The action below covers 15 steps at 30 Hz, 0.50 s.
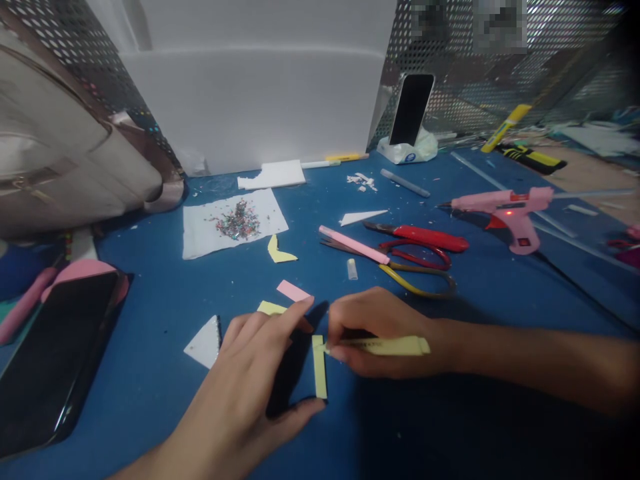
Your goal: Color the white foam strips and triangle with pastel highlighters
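My right hand (375,327) is closed around a pale yellow highlighter (400,345), its tip at the upper right edge of a narrow yellow paper strip (320,373). My left hand (250,373) is open, thumb and forefinger spread; the thumb tip touches the strip's lower end. By the left fingers lie a pink paper strip (294,291) and a partly covered yellow piece (271,307). Left of that hand is a white triangular piece (205,343) with a dark, glittery edge. A small clear cap (352,269) stands beyond my right hand.
Scissors (417,283), a pink pen (354,244), red-handled pliers (425,237) and a pink glue gun (505,210) with its light on lie to the right. Glitter covers a white sheet (200,230). A dark phone (55,353) and a bag (75,147) occupy the left.
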Each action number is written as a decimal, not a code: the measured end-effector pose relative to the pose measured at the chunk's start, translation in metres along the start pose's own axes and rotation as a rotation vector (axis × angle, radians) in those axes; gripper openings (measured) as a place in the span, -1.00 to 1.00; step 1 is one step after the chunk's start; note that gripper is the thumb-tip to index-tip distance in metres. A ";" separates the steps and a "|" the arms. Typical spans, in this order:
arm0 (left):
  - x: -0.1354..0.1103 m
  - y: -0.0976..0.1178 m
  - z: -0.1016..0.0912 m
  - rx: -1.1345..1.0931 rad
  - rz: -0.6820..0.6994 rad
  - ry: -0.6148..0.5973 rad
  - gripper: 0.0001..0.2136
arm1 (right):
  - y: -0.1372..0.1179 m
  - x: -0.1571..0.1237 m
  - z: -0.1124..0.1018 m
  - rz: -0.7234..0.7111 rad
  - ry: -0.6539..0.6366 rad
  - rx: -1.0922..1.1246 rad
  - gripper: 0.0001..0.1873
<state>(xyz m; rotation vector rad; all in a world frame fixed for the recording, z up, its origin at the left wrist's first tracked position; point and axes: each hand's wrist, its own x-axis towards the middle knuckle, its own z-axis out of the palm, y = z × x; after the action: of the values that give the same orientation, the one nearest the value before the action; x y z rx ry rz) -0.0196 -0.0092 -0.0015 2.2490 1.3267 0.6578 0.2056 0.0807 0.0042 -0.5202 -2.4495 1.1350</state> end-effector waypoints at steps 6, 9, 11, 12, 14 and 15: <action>-0.001 0.000 0.000 0.004 -0.016 -0.003 -0.19 | 0.000 0.000 0.000 0.072 0.074 0.006 -0.84; -0.001 -0.001 0.000 -0.003 0.003 0.004 -0.19 | 0.001 0.000 0.000 0.035 0.039 -0.021 -0.85; -0.001 -0.001 0.000 0.000 0.001 0.005 -0.19 | 0.001 0.000 0.000 0.054 0.071 -0.024 -0.84; 0.000 -0.001 0.000 0.004 -0.004 0.003 -0.19 | 0.001 0.000 0.000 0.072 0.094 -0.013 -0.84; 0.000 -0.001 0.000 0.010 -0.004 -0.002 -0.20 | 0.000 -0.001 0.000 0.077 0.089 0.012 -0.84; 0.000 -0.001 0.000 0.010 -0.002 -0.003 -0.20 | 0.000 -0.001 0.000 0.060 0.064 0.014 -0.85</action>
<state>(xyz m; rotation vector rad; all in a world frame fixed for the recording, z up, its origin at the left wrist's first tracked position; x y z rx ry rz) -0.0201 -0.0089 -0.0016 2.2559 1.3336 0.6477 0.2061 0.0803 0.0043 -0.6195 -2.3850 1.1400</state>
